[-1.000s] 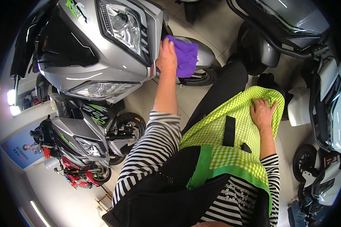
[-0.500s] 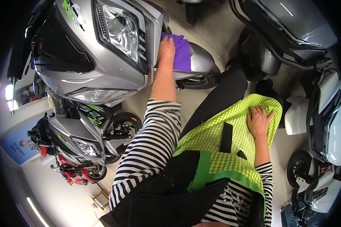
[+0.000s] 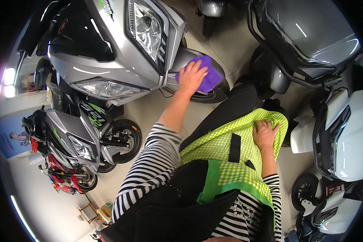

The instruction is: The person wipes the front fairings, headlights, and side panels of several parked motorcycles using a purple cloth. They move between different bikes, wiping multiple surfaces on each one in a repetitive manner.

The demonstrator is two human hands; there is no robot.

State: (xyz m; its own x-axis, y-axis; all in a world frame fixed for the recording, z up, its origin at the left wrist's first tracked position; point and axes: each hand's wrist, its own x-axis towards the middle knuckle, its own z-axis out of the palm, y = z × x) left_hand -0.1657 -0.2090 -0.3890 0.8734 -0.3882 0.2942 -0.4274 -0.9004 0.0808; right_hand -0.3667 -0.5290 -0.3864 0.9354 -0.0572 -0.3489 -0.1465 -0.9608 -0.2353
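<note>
My left hand presses a purple cloth against the front fender of a silver-grey scooter. Its fingers bend over the cloth, which spreads out to the right of them. The fender's front tyre shows past the cloth's lower edge. My right hand rests with fingers spread on the green checked apron over my knee, holding nothing.
A second silver scooter stands at left, with a red motorbike beyond it. At upper right is a dark grey scooter with a tubular black bar. White scooters line the right side. Pale floor tiles lie between.
My left hand has slid the purple cloth down and right, away from the headlight side and along the fender toward the tyre. My right hand stays on the apron. The whole view has shifted slightly.
</note>
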